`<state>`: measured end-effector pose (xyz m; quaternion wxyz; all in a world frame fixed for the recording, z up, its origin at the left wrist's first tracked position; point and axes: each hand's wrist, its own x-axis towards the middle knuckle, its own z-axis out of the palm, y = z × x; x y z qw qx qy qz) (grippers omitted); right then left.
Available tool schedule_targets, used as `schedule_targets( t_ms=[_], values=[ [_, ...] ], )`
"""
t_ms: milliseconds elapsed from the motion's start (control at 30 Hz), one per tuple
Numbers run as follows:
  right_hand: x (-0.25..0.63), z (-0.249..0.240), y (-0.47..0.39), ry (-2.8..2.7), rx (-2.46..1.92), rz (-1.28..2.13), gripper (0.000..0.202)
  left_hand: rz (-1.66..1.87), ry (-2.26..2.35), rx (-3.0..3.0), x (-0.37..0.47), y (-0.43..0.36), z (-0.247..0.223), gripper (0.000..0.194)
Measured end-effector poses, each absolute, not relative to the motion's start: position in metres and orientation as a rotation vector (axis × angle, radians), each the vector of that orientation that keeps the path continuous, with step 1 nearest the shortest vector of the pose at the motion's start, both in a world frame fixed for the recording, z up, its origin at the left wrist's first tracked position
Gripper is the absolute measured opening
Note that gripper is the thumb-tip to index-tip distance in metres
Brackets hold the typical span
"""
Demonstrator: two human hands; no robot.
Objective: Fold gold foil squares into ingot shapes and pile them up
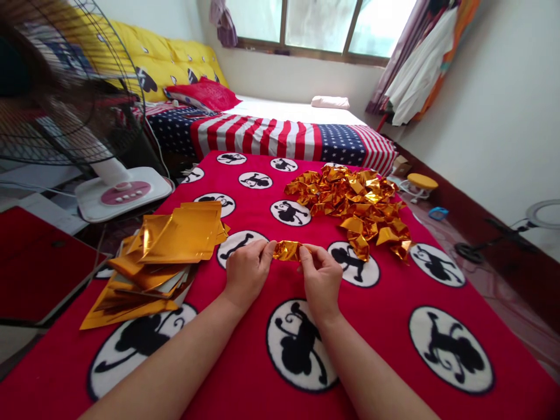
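Note:
Between my two hands is a small folded piece of shiny gold foil paper (pixel 287 251), held just above the red cloth. My left hand (pixel 248 265) pinches its left end between thumb and fingers. At the right end, my right hand (pixel 321 277) grips it the same way. To the left lies a stack of flat gold foil sheets (pixel 179 236), unevenly piled, with some pale undersides showing. A heap of folded, crumpled-looking gold foil pieces (pixel 350 195) spreads over the far right of the table.
The table wears a red cloth (pixel 236 373) with black monkey figures in white circles. A fan (pixel 125 189) stands close at the left. Behind the table is a bed (pixel 271 137) with a flag-patterned cover. A yellow stool (pixel 422 181) stands beyond the right edge.

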<state>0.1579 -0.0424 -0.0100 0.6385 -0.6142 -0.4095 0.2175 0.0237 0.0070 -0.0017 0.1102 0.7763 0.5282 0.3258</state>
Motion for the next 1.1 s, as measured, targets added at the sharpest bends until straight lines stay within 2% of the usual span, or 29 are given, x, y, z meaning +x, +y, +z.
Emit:
schedule_targets(
  t_ms=[200, 500, 733, 1100],
  values=[
    [0.1524, -0.0135, -0.0439, -0.999, -1.421, 0.528, 0.019, 0.901, 1.604, 2.261, 0.0279, 0.0047, -0.0013, 0.042],
    [0.1474, -0.016, -0.047, -1.021, -1.404, 0.544, 0.017, 1.06, 1.46, 1.947, 0.031, 0.0054, -0.0064, 0.046],
    [0.1486, -0.0129, -0.0483, -1.04, -1.471, 0.51, 0.026, 1.145, 1.305, 2.076, 0.0309, 0.0023, -0.0056, 0.039],
    [0.1475, -0.0127, -0.0506, -1.072, -1.424, 0.388, 0.023, 1.208, 1.328, 2.03, 0.0321, 0.0019, -0.0058, 0.04]
  ],
)
